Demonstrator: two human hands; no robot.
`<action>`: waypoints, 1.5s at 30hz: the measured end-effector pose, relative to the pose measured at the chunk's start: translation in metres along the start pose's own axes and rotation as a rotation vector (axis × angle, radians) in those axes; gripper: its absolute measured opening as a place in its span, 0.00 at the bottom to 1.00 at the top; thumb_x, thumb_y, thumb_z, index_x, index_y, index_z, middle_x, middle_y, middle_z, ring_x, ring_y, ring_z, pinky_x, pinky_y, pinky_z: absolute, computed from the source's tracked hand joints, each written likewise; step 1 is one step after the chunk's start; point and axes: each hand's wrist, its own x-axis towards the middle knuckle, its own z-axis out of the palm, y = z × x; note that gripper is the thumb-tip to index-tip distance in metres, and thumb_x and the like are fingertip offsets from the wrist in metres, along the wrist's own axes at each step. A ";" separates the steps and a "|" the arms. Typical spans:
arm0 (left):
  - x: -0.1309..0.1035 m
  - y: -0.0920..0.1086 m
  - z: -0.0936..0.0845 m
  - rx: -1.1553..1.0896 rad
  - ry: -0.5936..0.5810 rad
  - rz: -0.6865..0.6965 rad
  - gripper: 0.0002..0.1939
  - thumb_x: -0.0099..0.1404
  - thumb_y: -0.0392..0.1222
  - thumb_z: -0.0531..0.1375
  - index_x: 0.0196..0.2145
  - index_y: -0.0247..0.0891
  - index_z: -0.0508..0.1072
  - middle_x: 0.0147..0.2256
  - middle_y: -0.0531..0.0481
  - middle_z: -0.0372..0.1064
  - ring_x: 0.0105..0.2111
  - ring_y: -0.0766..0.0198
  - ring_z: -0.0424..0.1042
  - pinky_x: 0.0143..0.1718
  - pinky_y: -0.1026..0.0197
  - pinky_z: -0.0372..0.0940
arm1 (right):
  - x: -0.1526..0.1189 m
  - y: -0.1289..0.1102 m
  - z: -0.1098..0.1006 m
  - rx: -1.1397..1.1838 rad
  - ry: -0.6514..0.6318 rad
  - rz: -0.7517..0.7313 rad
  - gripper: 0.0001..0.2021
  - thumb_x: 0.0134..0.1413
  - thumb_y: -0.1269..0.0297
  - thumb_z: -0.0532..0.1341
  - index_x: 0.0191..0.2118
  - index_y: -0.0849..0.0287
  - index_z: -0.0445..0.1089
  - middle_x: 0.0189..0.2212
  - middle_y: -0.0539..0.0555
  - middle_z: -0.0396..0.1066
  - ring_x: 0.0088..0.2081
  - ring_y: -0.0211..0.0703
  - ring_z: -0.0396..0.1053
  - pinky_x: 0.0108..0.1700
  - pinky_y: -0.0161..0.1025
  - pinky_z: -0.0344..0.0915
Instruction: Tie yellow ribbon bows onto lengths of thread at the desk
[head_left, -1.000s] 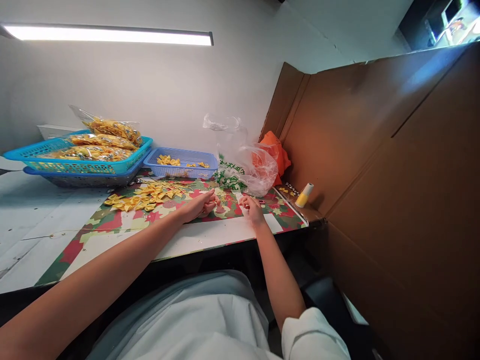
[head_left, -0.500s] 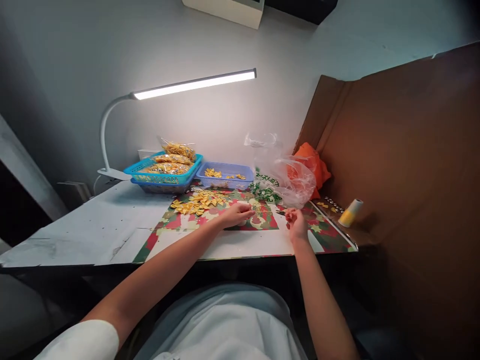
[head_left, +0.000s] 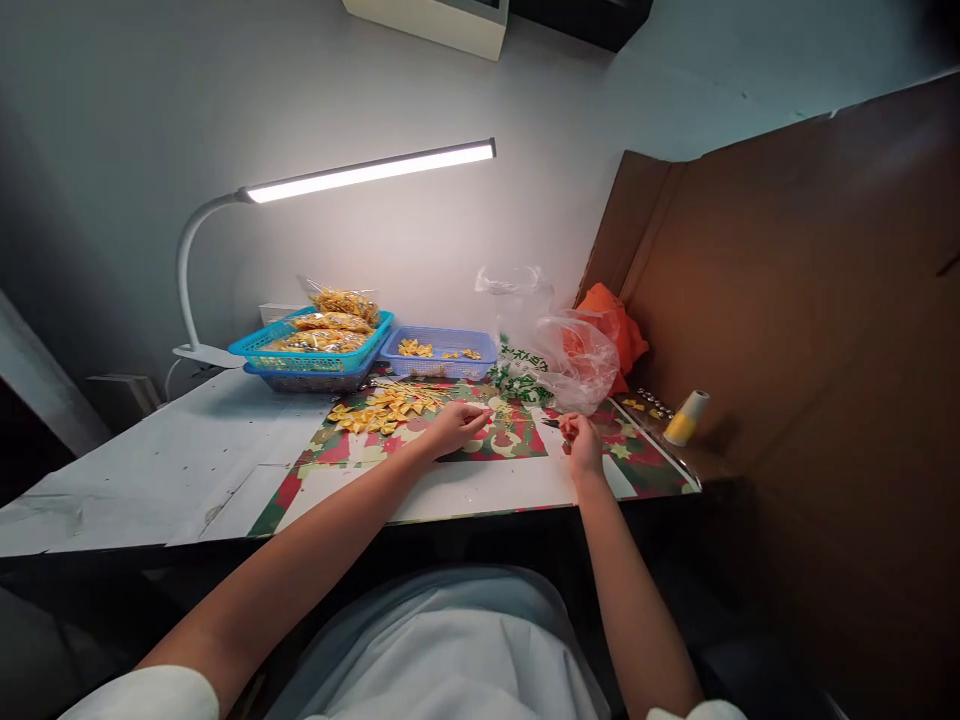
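Above the patterned mat, my left hand (head_left: 457, 428) is closed in a pinch, fingertips pointing right. A fine thread seems to run from those fingertips toward my right hand (head_left: 582, 440); it is very faint. My right hand is closed around small scissors (head_left: 551, 423), whose dark pointed tips stick out to the left. Most of the scissors is hidden by the fingers. Left of and beyond my left hand lies a loose pile of yellow bows (head_left: 386, 408), some with thin stems. Small yellowish bits lie on the mat between the hands.
A blue basket (head_left: 241, 352) holds bagged yellow pieces, stacked on another basket. Beside it, a purple basket (head_left: 480, 368) has a few bows. Clear plastic bags (head_left: 585, 365), an orange bag (head_left: 616, 325) and a yellow thread cone (head_left: 685, 418) stand right, near the cardboard wall (head_left: 787, 280). A lamp (head_left: 375, 172) hangs overhead.
The whole view has shifted slightly, so things appear a little further left. Both hands keep nearly the same places and grips, a short distance apart.
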 end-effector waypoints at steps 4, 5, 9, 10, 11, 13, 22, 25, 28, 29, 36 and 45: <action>0.001 -0.004 -0.002 0.041 0.068 -0.025 0.22 0.61 0.50 0.52 0.16 0.40 0.48 0.17 0.56 0.41 0.20 0.68 0.45 0.25 0.63 0.41 | -0.001 -0.002 0.003 -0.048 -0.041 -0.074 0.14 0.45 0.55 0.52 0.17 0.56 0.54 0.20 0.50 0.58 0.23 0.37 0.54 0.24 0.35 0.51; 0.001 -0.005 -0.003 0.052 0.094 -0.034 0.21 0.60 0.49 0.52 0.16 0.40 0.48 0.17 0.56 0.41 0.20 0.68 0.45 0.25 0.63 0.42 | -0.001 -0.002 0.004 -0.060 -0.056 -0.100 0.13 0.45 0.56 0.52 0.17 0.56 0.54 0.21 0.50 0.58 0.24 0.38 0.55 0.27 0.36 0.54; 0.003 -0.004 -0.007 0.097 0.254 -0.045 0.13 0.54 0.44 0.57 0.18 0.39 0.57 0.25 0.49 0.60 0.31 0.59 0.62 0.32 0.62 0.54 | -0.005 -0.005 0.008 -0.118 -0.141 -0.208 0.10 0.44 0.61 0.52 0.17 0.56 0.56 0.21 0.50 0.58 0.29 0.40 0.58 0.36 0.38 0.57; 0.003 -0.002 -0.008 0.105 0.307 -0.041 0.08 0.53 0.44 0.58 0.22 0.38 0.63 0.32 0.45 0.66 0.39 0.54 0.64 0.38 0.60 0.57 | -0.006 -0.005 0.009 -0.135 -0.166 -0.233 0.10 0.43 0.62 0.51 0.17 0.56 0.56 0.21 0.50 0.58 0.30 0.41 0.58 0.37 0.38 0.57; 0.003 0.002 -0.009 0.106 0.346 -0.032 0.07 0.53 0.43 0.59 0.29 0.37 0.68 0.42 0.40 0.67 0.47 0.49 0.62 0.45 0.56 0.58 | -0.007 -0.006 0.009 -0.151 -0.191 -0.257 0.09 0.43 0.62 0.51 0.17 0.56 0.56 0.22 0.50 0.58 0.30 0.41 0.58 0.38 0.38 0.56; 0.005 0.011 -0.008 0.085 0.343 0.001 0.16 0.55 0.44 0.59 0.41 0.36 0.72 0.54 0.37 0.63 0.57 0.45 0.56 0.56 0.50 0.54 | -0.009 -0.007 0.009 -0.184 -0.234 -0.300 0.09 0.44 0.63 0.51 0.17 0.56 0.56 0.22 0.50 0.58 0.31 0.42 0.58 0.39 0.38 0.56; 0.024 0.040 0.035 -0.250 -0.275 0.037 0.23 0.58 0.60 0.61 0.29 0.34 0.77 0.27 0.47 0.73 0.25 0.64 0.67 0.26 0.64 0.61 | -0.012 -0.010 0.011 -0.404 -0.293 -0.381 0.10 0.50 0.69 0.50 0.20 0.56 0.56 0.27 0.51 0.63 0.36 0.43 0.63 0.43 0.37 0.59; 0.023 0.036 0.041 -0.361 -0.273 -0.017 0.28 0.58 0.66 0.60 0.28 0.33 0.73 0.21 0.51 0.67 0.19 0.70 0.58 0.20 0.67 0.52 | -0.006 -0.008 0.010 -0.534 -0.257 -0.357 0.11 0.55 0.69 0.50 0.24 0.57 0.64 0.31 0.52 0.68 0.40 0.42 0.66 0.45 0.36 0.61; 0.020 0.033 0.043 -0.453 -0.236 -0.060 0.29 0.55 0.68 0.61 0.29 0.33 0.72 0.21 0.52 0.64 0.20 0.70 0.58 0.20 0.68 0.52 | 0.006 -0.008 -0.001 -0.703 -0.174 -0.303 0.10 0.60 0.66 0.53 0.39 0.60 0.72 0.43 0.57 0.71 0.48 0.46 0.65 0.52 0.40 0.59; 0.019 0.033 0.044 -0.479 -0.226 -0.073 0.29 0.55 0.68 0.62 0.29 0.34 0.72 0.21 0.53 0.64 0.20 0.70 0.59 0.21 0.68 0.52 | 0.011 -0.009 -0.006 -0.767 -0.154 -0.279 0.10 0.60 0.65 0.56 0.42 0.60 0.73 0.46 0.58 0.71 0.50 0.49 0.64 0.53 0.42 0.59; 0.017 0.026 0.052 -0.628 -0.198 -0.194 0.29 0.51 0.67 0.65 0.30 0.35 0.69 0.17 0.60 0.51 0.16 0.73 0.49 0.19 0.68 0.45 | 0.035 -0.015 -0.035 -1.091 -0.233 -0.178 0.04 0.53 0.65 0.68 0.33 0.60 0.77 0.45 0.61 0.71 0.54 0.59 0.59 0.55 0.51 0.55; 0.018 0.021 0.056 -0.729 -0.097 -0.282 0.33 0.44 0.67 0.69 0.31 0.33 0.71 0.21 0.58 0.56 0.17 0.77 0.47 0.18 0.69 0.41 | 0.034 -0.009 -0.029 -0.968 -0.216 -0.230 0.07 0.64 0.66 0.57 0.43 0.63 0.69 0.41 0.61 0.71 0.47 0.50 0.65 0.48 0.43 0.58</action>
